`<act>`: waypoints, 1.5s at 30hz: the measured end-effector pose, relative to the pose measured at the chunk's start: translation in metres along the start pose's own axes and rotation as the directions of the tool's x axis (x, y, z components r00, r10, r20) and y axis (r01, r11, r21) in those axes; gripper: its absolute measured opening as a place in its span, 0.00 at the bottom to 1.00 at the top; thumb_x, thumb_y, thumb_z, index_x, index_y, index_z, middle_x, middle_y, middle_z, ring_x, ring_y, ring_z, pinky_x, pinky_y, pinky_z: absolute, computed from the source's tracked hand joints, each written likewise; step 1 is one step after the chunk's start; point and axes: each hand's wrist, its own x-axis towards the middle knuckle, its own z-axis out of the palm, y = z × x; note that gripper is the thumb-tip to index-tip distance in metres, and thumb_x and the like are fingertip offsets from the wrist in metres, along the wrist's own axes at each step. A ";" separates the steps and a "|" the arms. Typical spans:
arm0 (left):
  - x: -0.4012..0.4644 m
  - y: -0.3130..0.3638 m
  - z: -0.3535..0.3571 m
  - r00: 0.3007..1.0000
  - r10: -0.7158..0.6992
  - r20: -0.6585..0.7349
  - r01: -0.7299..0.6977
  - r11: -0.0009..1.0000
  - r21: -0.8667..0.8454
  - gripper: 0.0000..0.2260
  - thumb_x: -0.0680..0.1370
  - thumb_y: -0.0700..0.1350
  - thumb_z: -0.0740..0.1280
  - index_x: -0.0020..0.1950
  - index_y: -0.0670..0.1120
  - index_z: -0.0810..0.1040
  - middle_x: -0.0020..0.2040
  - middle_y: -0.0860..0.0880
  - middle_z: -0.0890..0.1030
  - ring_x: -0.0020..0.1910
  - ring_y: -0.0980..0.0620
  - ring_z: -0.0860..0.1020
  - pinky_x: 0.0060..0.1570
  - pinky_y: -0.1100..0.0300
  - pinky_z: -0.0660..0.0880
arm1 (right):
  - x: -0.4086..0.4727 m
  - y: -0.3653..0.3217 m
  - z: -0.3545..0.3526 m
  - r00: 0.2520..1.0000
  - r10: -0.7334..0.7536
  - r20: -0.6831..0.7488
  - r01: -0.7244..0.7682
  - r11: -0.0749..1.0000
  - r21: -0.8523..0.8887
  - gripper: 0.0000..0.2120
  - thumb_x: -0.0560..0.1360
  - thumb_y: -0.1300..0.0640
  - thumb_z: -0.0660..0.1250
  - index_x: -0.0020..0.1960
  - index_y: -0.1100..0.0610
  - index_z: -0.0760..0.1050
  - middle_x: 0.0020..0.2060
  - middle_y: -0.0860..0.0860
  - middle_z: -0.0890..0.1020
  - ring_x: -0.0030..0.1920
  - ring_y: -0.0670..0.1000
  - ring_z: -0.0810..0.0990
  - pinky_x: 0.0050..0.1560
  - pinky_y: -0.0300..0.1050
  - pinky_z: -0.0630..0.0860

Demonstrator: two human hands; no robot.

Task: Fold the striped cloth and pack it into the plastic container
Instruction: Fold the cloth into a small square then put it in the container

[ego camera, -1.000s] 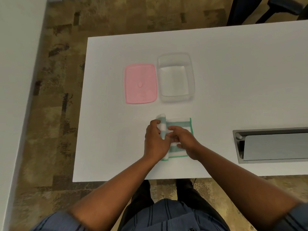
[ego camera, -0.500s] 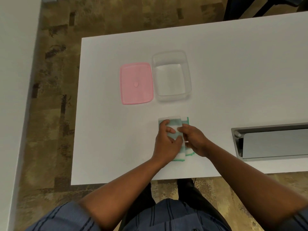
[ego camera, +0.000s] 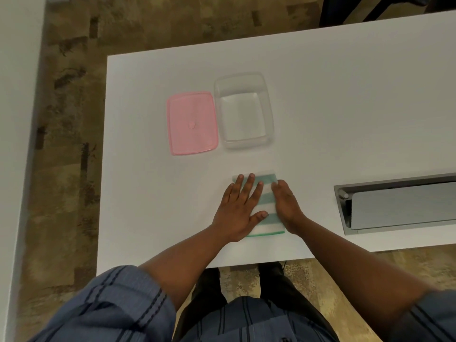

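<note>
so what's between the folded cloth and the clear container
Nothing: in the head view, only bare white table separates the striped cloth from the plastic container. The pink lid sits left of the container.

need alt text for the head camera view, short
Both hands, left hand flat and right hand beside it, press a folded striped cloth on a white table. Beyond it sit an empty clear plastic container and its pink lid.

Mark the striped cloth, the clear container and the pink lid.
striped cloth [ego camera: 267, 202]: head view, on a green stripe between the hands.
clear container [ego camera: 243, 119]: head view, on its bare floor.
pink lid [ego camera: 192, 123]: head view, near its centre.
</note>
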 end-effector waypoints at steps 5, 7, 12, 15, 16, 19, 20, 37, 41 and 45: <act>0.006 0.002 0.008 1.000 0.005 -0.004 -0.005 1.000 0.023 0.34 0.82 0.66 0.48 0.82 0.53 0.41 0.83 0.46 0.39 0.81 0.44 0.36 0.78 0.45 0.42 | 0.003 0.011 0.003 0.953 -0.270 -0.138 0.201 0.903 -0.381 0.11 0.86 0.49 0.52 0.57 0.55 0.68 0.43 0.48 0.80 0.41 0.51 0.81 0.42 0.48 0.74; 0.008 0.002 0.010 1.000 -0.006 0.001 0.006 1.000 0.017 0.34 0.82 0.67 0.48 0.82 0.53 0.41 0.83 0.46 0.39 0.81 0.44 0.36 0.78 0.45 0.43 | 0.004 0.015 0.004 0.924 -0.347 -0.162 0.230 0.840 -0.492 0.11 0.85 0.49 0.52 0.61 0.53 0.67 0.46 0.50 0.82 0.43 0.54 0.82 0.42 0.50 0.77; 0.011 0.001 0.016 1.000 -0.016 0.002 0.016 1.000 0.026 0.34 0.81 0.68 0.47 0.82 0.53 0.43 0.83 0.45 0.41 0.81 0.42 0.38 0.78 0.43 0.45 | 0.006 0.020 0.001 0.851 -0.484 -0.204 0.223 0.685 -0.694 0.20 0.85 0.50 0.52 0.74 0.55 0.65 0.66 0.56 0.77 0.62 0.59 0.76 0.58 0.57 0.76; 0.012 0.001 0.017 1.000 -0.018 -0.002 0.018 1.000 0.009 0.34 0.81 0.68 0.46 0.82 0.54 0.43 0.83 0.46 0.41 0.81 0.42 0.37 0.78 0.42 0.44 | 0.003 0.016 0.002 0.790 -0.612 -0.042 0.311 0.458 -0.832 0.23 0.84 0.51 0.53 0.77 0.55 0.62 0.75 0.56 0.69 0.75 0.59 0.65 0.69 0.59 0.66; 0.012 0.001 0.017 1.000 -0.012 -0.005 0.012 1.000 -0.003 0.34 0.81 0.67 0.46 0.82 0.54 0.41 0.83 0.46 0.40 0.81 0.43 0.37 0.79 0.43 0.44 | 0.003 0.015 0.004 0.786 -0.617 0.042 0.347 0.384 -0.856 0.24 0.84 0.51 0.52 0.78 0.54 0.61 0.78 0.54 0.65 0.78 0.58 0.60 0.71 0.58 0.62; 0.011 0.000 0.017 1.000 -0.014 -0.021 0.014 1.000 -0.023 0.35 0.81 0.66 0.49 0.81 0.53 0.37 0.83 0.48 0.39 0.81 0.45 0.36 0.79 0.44 0.44 | 0.010 0.020 0.005 0.820 -0.542 0.185 0.383 0.279 -0.881 0.27 0.84 0.45 0.49 0.81 0.54 0.56 0.82 0.52 0.56 0.82 0.55 0.48 0.76 0.56 0.53; 0.010 0.000 0.017 0.999 -0.019 -0.027 0.018 1.000 -0.025 0.36 0.81 0.66 0.49 0.82 0.52 0.39 0.83 0.48 0.40 0.81 0.46 0.36 0.79 0.44 0.44 | 0.013 0.024 0.003 0.842 -0.504 0.191 0.370 0.284 -0.885 0.29 0.84 0.43 0.47 0.82 0.53 0.53 0.82 0.51 0.53 0.82 0.54 0.44 0.77 0.56 0.51; 0.010 -0.001 0.015 0.998 -0.032 -0.054 0.025 0.992 -0.121 0.37 0.80 0.66 0.55 0.83 0.50 0.46 0.83 0.48 0.42 0.81 0.47 0.36 0.79 0.44 0.44 | 0.030 0.039 -0.002 0.876 -0.445 0.185 0.354 0.336 -0.873 0.29 0.84 0.40 0.43 0.82 0.45 0.42 0.83 0.48 0.43 0.81 0.52 0.38 0.77 0.61 0.43; 0.007 -0.001 0.004 0.998 -0.050 -0.043 0.040 0.975 -0.218 0.39 0.78 0.65 0.60 0.83 0.52 0.46 0.82 0.48 0.37 0.80 0.47 0.34 0.78 0.50 0.41 | 0.013 0.037 -0.003 0.886 -0.454 0.093 0.312 0.435 -0.845 0.28 0.84 0.43 0.46 0.82 0.46 0.47 0.82 0.52 0.51 0.81 0.57 0.50 0.73 0.62 0.54; -0.001 0.003 -0.007 0.919 -0.384 -0.089 0.286 0.806 -0.518 0.37 0.78 0.53 0.67 0.82 0.48 0.53 0.82 0.43 0.48 0.80 0.43 0.51 0.76 0.55 0.50 | 0.001 0.036 -0.003 0.906 -0.419 -0.067 0.219 0.597 -0.771 0.27 0.83 0.49 0.54 0.80 0.54 0.55 0.76 0.57 0.64 0.70 0.61 0.67 0.64 0.62 0.67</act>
